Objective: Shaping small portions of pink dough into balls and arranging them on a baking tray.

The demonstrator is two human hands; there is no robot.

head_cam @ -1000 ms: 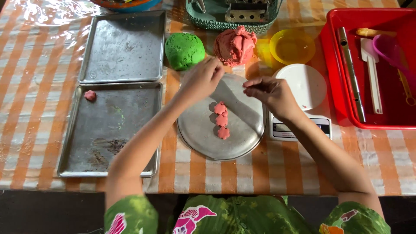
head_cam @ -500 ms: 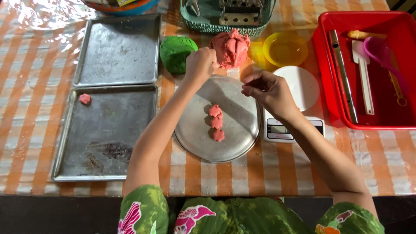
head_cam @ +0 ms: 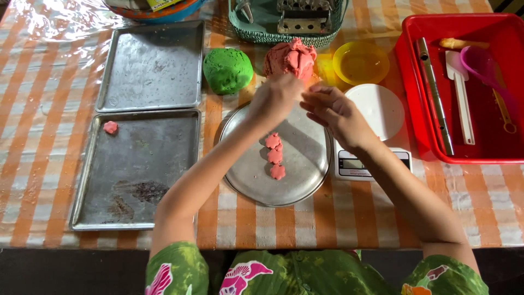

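Head view: left hand (head_cam: pixel 275 99) and right hand (head_cam: pixel 333 111) meet, fingers bunched, grip contents unclear, just below pink dough lump (head_cam: pixel 291 56), over round metal plate (head_cam: pixel 305 164).

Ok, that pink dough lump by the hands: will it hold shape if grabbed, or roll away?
The pink dough lump looks soft: its surface is creased and torn, so it probably dents or pulls apart under the left hand. It sits slumped on the table, so rolling seems unlikely. It may stick a little.
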